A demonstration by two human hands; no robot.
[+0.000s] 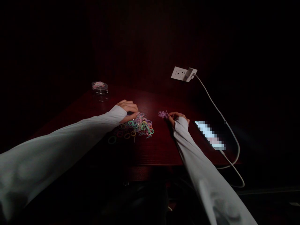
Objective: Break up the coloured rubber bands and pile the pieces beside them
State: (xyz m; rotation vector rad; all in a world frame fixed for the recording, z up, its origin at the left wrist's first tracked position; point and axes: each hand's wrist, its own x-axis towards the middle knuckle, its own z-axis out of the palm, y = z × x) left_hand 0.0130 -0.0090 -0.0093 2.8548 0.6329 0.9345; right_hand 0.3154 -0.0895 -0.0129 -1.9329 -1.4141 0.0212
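A heap of small coloured hair ties [143, 125], in green, pink, yellow and purple, lies on the dark red table. My left hand [128, 110] reaches over the heap's far left side, its fingers curled and the thumb close to them at the edge of the ties. Whatever may be between those fingertips is too small to make out. To the right of the heap, my right hand [178, 117] pinches a bunch of purple hair ties [162, 114] at its right end. A gap of bare tabletop separates this bunch from the heap.
A round clear container [100, 87] with a pink patterned lid stands at the back left. On the right lies a lit phone [211, 137], joined by a white cable [214, 101] to a charger in the wall socket [180, 74]. The table's front edge [154, 164] shows dimly.
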